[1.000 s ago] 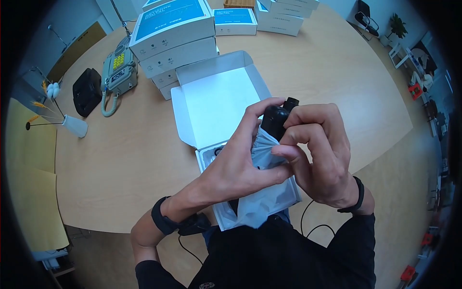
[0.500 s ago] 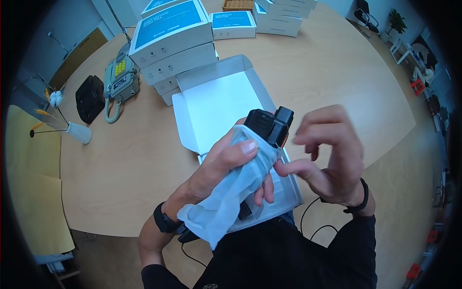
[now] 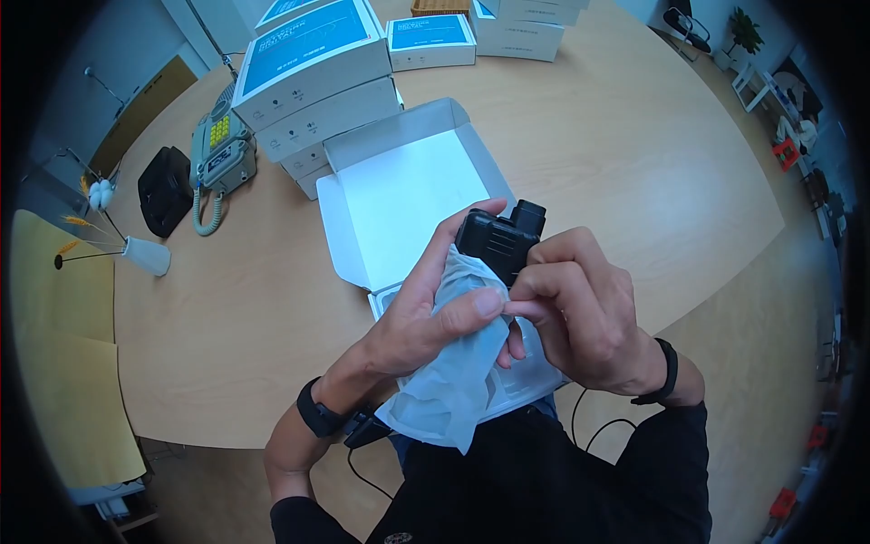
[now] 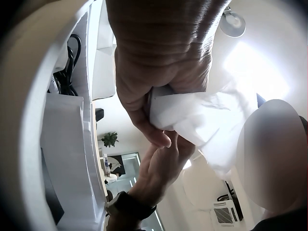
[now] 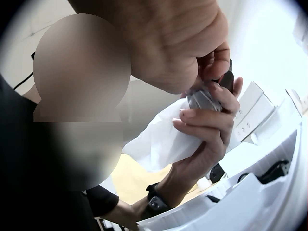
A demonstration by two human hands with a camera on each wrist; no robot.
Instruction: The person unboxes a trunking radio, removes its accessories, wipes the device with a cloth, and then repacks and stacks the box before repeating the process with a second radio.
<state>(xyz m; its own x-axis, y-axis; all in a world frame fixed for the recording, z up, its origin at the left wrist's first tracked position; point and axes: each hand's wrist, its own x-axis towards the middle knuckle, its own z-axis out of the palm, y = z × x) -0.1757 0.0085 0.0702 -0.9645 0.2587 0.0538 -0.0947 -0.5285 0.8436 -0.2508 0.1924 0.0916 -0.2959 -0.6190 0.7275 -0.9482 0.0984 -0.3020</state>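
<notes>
A black device (image 3: pixel 494 240) with a ribbed face and a raised block at one corner sticks out of a thin white bag (image 3: pixel 435 390). My left hand (image 3: pixel 412 326) grips device and bag together, its thumb across the front of the cloth and its fingers wrapped behind. The lower part of the bag hangs loose below that hand. With thumb and curled fingertips, my right hand (image 3: pixel 589 313) pinches the bag's mouth beside the device. An open white box (image 3: pixel 408 190) lies under both hands, lid tipped back; black cable (image 4: pixel 74 62) shows inside in the left wrist view.
Stacked white-and-blue boxes (image 3: pixel 313 54) stand behind the lid, with a smaller box (image 3: pixel 430 41) beside them. At the left are a corded telephone (image 3: pixel 222 150), a black case (image 3: pixel 165 192) and a white vase (image 3: pixel 147 256). The wooden table (image 3: pixel 634 172) curves away right.
The device has been turned so its ribbed face shows, and the bag now drapes over the left hand's front. The right hand moved off the bag, then came back to its mouth.
</notes>
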